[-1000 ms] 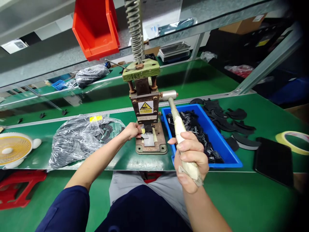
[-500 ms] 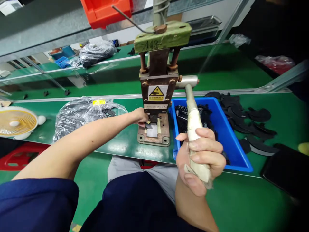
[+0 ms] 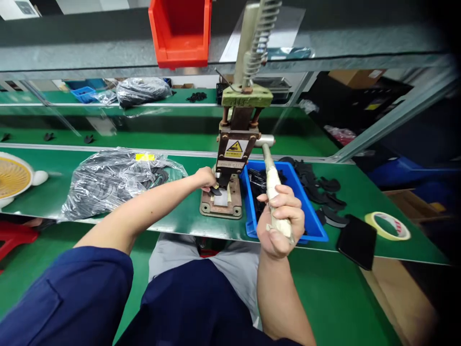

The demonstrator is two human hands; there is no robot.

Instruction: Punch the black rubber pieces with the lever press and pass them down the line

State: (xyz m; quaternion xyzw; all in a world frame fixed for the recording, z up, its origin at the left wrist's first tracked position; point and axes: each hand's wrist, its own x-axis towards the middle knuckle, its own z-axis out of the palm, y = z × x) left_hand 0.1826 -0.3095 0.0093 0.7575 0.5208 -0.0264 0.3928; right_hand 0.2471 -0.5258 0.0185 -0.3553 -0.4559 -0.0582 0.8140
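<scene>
A small hand press (image 3: 236,153) with a yellow warning label stands on the green bench (image 3: 180,226). My right hand (image 3: 281,221) is closed around the tape-wrapped lever handle (image 3: 272,185) of the press, which slopes down toward me. My left hand (image 3: 205,179) pinches a small dark flat part (image 3: 216,191) at the press base, under the ram. Right beside the press sits a blue bin (image 3: 317,226) with several black parts in it.
A clear plastic bag (image 3: 111,180) of black curved parts lies left of the press. Loose black curved pieces (image 3: 324,190), a black slab (image 3: 356,240) and a tape roll (image 3: 387,226) lie at the right. A small fan (image 3: 14,175) sits far left. A red bin (image 3: 180,29) hangs overhead.
The view has pulled back and lifted. Both hands stay in place: left at the press base, right gripping the lever handle.
</scene>
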